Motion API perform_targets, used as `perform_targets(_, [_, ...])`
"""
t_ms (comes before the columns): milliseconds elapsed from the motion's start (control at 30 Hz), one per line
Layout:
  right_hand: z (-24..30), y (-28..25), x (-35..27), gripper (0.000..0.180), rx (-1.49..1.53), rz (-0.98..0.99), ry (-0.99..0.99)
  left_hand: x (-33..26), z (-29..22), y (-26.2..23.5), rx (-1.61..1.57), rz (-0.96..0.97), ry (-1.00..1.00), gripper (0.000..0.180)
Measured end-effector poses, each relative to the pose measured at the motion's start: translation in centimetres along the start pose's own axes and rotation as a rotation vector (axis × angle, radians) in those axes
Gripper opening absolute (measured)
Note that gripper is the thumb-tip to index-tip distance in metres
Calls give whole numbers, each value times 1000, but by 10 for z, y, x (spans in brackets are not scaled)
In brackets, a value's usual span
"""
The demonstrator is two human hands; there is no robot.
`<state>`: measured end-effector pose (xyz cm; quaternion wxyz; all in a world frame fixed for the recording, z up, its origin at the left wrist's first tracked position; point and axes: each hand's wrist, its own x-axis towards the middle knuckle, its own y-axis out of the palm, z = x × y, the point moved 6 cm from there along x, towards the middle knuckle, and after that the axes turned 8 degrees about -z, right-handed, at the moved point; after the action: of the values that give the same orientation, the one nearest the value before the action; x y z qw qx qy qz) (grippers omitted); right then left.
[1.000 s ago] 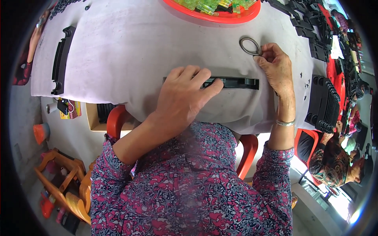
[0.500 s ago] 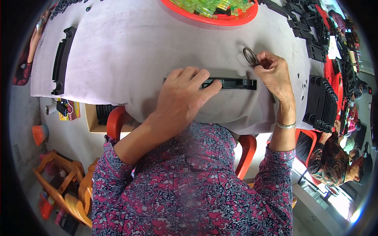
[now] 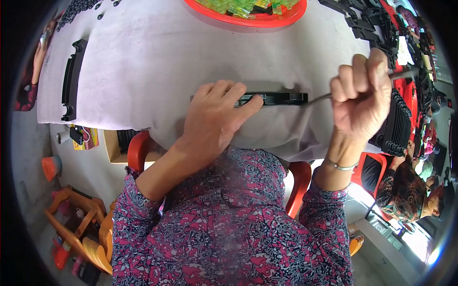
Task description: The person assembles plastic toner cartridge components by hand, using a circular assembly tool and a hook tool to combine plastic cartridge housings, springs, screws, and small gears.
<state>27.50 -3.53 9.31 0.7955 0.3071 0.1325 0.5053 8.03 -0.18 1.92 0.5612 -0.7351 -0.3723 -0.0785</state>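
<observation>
On the cloth in front of me lies a long, narrow black plastic part (image 3: 276,98). My left hand (image 3: 214,107) lies over its left end and holds it, hiding that stretch. The thumb presses on the part from above, near its middle. My right hand (image 3: 360,93) is raised at the right, its fingers closed around a thin, dark metal tool (image 3: 320,98). One end of the tool looks ring-like and sticks out at the upper right. The slim shaft slants down to the part's right end; I cannot tell whether its tip touches.
A red tray (image 3: 248,23) of yellow-green clear pieces stands at the far side. Another black part (image 3: 74,81) lies at the left, and small black pieces (image 3: 78,9) at the far left. Stacked black parts (image 3: 398,121) line the right edge. A person (image 3: 405,190) sits at right.
My right hand has risen and moved right, turning the tool so its slim shaft now points at the black part's right end. My left hand stays on the part, shifted slightly left.
</observation>
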Motion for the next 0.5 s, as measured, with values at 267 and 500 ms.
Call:
perform_targets(267, [-46,16,-9,46,-27,-61,-75,0,0,0,-12,30,-14,34])
perform_targets(500, [-55,14,-10,47,-91,-65,-81,-2,1,2,-2,41,-4,35])
